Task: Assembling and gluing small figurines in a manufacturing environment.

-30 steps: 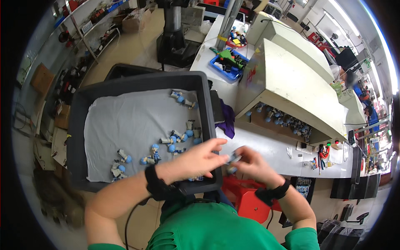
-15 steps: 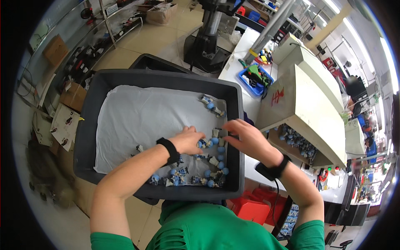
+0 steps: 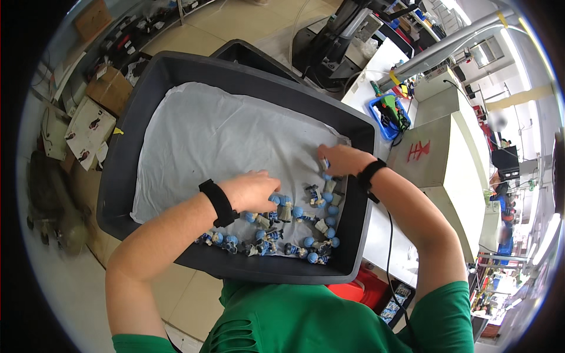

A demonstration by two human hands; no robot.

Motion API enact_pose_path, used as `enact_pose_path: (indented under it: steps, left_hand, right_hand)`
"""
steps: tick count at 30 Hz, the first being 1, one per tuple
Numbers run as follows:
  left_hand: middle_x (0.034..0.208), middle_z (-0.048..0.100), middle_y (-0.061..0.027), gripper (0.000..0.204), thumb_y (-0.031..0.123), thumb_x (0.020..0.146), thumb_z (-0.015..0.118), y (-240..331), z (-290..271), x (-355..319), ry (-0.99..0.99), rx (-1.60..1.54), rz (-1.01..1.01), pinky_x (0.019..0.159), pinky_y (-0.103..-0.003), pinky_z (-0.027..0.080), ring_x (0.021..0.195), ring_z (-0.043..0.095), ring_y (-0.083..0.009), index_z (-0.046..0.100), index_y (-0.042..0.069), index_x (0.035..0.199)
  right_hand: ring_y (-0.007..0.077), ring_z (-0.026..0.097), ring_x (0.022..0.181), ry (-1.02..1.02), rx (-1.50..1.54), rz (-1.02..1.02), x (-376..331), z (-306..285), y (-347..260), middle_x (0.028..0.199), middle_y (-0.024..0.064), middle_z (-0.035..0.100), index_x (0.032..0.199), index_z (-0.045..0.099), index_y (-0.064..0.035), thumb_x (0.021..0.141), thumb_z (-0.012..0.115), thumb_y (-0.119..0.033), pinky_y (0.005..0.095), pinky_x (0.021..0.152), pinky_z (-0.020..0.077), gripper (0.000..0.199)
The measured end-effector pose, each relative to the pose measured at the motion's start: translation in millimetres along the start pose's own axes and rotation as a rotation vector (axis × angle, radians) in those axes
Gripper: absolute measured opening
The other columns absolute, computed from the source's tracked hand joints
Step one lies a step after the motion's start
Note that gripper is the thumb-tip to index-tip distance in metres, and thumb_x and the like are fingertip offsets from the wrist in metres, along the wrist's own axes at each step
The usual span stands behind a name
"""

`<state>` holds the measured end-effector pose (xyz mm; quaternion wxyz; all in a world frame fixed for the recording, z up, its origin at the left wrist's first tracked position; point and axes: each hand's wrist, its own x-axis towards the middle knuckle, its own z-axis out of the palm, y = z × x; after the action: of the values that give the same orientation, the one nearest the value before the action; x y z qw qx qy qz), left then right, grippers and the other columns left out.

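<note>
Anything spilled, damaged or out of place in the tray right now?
Nothing stands out. The small blue-headed figures lie jumbled at the near end of the dark tray, all on its white liner. Left hand and right hand both reach among them.

Small grey figures with round blue heads lie jumbled in a loose heap on white cloth, in the near right corner of a dark bin.

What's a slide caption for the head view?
Both hands, left hand and right hand, reach among small blue-headed figures in a cloth-lined dark bin.
</note>
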<state>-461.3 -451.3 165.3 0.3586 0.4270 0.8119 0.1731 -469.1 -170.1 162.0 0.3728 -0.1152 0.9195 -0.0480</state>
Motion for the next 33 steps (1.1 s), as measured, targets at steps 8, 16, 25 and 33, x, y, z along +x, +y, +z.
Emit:
enact_pose_path:
  steps: [8, 16, 25, 33]
  left_hand:
    - [0.109, 0.064, -0.021, 0.068, 0.039, 0.079, 0.071, 0, 23, 12, -0.234, -0.184, -0.019, 0.085, -0.038, 0.049, 0.098, 0.063, -0.0354, 0.048, -0.001, 0.129]
    - [0.101, 0.065, -0.0215, 0.083, 0.04, 0.075, 0.077, 5, 27, 12, -0.327, -0.287, -0.024, 0.08, -0.036, 0.05, 0.095, 0.064, -0.0308, 0.039, -0.004, 0.134]
    - [0.107, 0.065, -0.0217, 0.09, 0.038, 0.07, 0.081, 15, 31, 3, -0.492, -0.294, -0.042, 0.081, -0.035, 0.051, 0.096, 0.065, -0.0291, 0.036, -0.002, 0.136]
    - [0.114, 0.062, -0.0217, 0.085, 0.037, 0.068, 0.083, 23, 29, -2, -0.525, -0.125, 0.012, 0.089, -0.04, 0.049, 0.109, 0.059, -0.0355, 0.041, 0.003, 0.133]
  right_hand:
    - [0.0333, 0.061, 0.103, -0.007, 0.009, 0.02, -28, 16, -14, 0.11, 0.0164, 0.063, 0.122, 0.057, -0.0139, 0.08, 0.066, -0.058, 0.0396, 0.089, 0.047, 0.061]
    - [0.0354, 0.061, 0.105, -0.276, 0.08, -0.09, -46, 38, -56, 0.108, 0.0181, 0.064, 0.121, 0.06, -0.0091, 0.081, 0.055, -0.07, 0.0431, 0.09, 0.0467, 0.072]
    - [0.0346, 0.065, 0.096, -0.422, 0.026, -0.138, -60, 55, -66, 0.098, 0.0165, 0.069, 0.113, 0.067, -0.0073, 0.075, 0.059, -0.072, 0.0412, 0.084, 0.0501, 0.075]
    - [0.033, 0.065, 0.098, -0.475, 0.01, -0.128, -48, 53, -72, 0.101, 0.0159, 0.07, 0.111, 0.068, -0.0052, 0.072, 0.061, -0.074, 0.0403, 0.084, 0.0504, 0.08]
